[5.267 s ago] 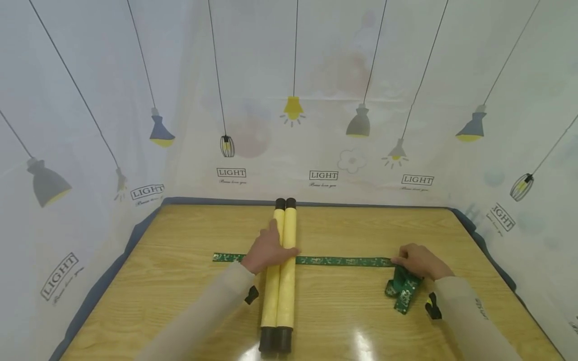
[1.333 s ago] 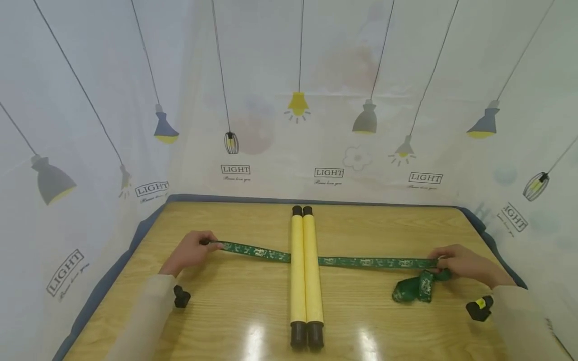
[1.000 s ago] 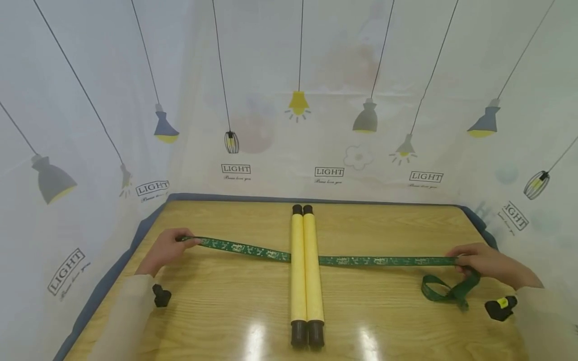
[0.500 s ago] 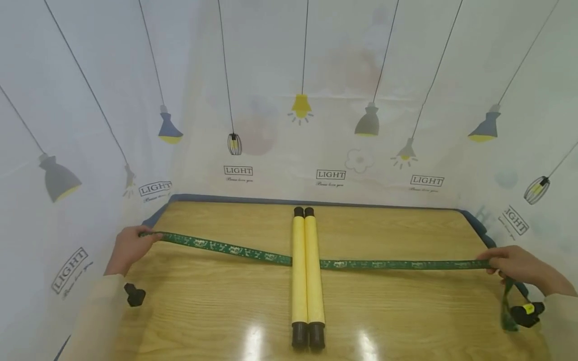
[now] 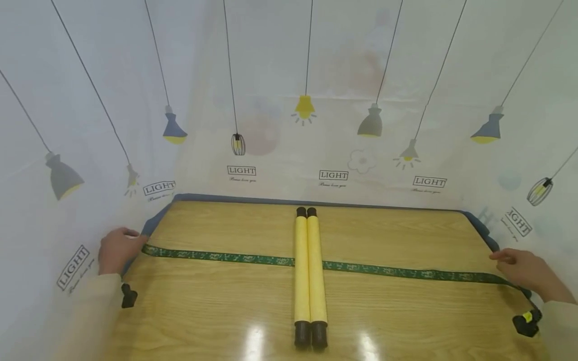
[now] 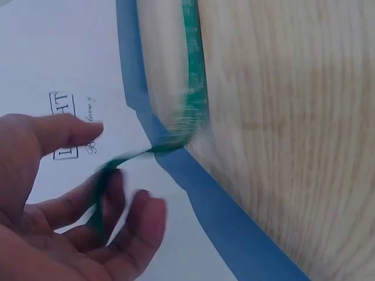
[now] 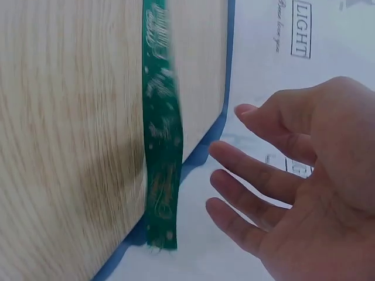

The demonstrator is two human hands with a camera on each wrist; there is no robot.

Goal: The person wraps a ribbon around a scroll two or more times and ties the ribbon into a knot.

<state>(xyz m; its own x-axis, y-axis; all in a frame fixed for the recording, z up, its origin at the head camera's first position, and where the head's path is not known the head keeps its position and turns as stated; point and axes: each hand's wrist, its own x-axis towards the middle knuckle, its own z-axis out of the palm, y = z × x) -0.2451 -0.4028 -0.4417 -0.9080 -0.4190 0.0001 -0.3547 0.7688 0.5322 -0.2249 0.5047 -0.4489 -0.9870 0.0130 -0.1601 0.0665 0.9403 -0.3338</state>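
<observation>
A long green ribbon (image 5: 266, 259) with a pale printed pattern stretches crosswise over the table, passing beneath two yellow tubes (image 5: 301, 281) with dark end caps that lie side by side. At the left edge, my left hand (image 5: 119, 248) has its thumb apart from its loosely bent fingers. The ribbon's blurred end (image 6: 132, 157) trails across those fingers in the left wrist view. My right hand (image 5: 526, 271) is at the right edge, fingers spread and holding nothing. Beside it, in the right wrist view, the frayed ribbon end (image 7: 163, 205) hangs past the table edge.
The wooden table (image 5: 217, 301) has a blue border (image 5: 253, 199) along its back and sides. White sheets (image 5: 271, 65) printed with lamps enclose it on three sides. Small black devices (image 5: 129, 296) are at both wrists.
Both hands pulled the ribbon outward from the tubes to the table's side edges and have let go of it. The ribbon has dropped flatter onto the table; its bunched right part is now drawn out.
</observation>
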